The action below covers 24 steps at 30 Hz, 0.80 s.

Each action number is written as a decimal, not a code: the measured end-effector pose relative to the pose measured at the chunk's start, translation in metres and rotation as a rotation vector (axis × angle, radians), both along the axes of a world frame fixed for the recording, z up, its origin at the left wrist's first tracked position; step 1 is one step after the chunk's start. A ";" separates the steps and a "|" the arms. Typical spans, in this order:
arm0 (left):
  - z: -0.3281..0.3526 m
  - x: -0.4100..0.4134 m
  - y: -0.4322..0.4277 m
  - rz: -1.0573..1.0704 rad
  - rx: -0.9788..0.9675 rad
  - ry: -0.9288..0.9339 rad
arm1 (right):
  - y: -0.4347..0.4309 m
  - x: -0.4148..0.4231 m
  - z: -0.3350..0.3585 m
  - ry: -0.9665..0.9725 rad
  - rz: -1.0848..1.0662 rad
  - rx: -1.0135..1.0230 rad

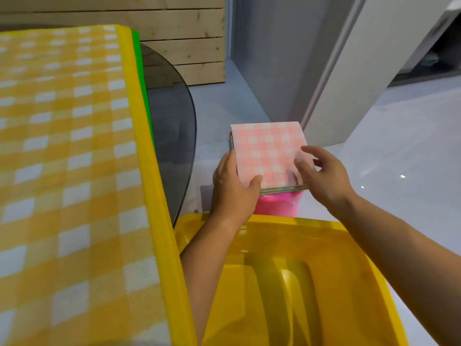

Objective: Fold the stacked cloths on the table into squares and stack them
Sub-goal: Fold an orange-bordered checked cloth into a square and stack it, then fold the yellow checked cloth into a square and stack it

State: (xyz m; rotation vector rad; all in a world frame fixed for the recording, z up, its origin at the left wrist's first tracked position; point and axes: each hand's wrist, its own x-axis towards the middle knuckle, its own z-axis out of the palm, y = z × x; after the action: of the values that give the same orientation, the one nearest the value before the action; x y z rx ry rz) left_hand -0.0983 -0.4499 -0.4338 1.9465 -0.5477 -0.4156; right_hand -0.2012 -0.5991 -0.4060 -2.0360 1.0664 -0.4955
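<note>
Folded pink checked cloth, left edge was pinched by the left hand, thumb on top, right hand was held spread, fingertips on right side.

You get bright, even indoor light. 2 small glare spots sit on the glossy floor. Your right hand is motion-blurred, perhaps ghosted at its edges. Straight lines bow toward the frame edges; the yellow checked cloth looks soft.
</note>
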 end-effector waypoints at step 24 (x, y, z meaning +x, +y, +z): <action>0.190 -0.185 0.186 -0.213 -0.243 0.122 | 0.195 -0.138 0.248 -0.135 0.260 -0.197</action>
State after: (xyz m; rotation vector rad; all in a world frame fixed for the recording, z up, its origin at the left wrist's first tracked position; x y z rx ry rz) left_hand -0.2837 -0.2641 -0.2434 1.6250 -0.6958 -0.5709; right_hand -0.3397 -0.4041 -0.1578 -2.2376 0.6825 -0.6113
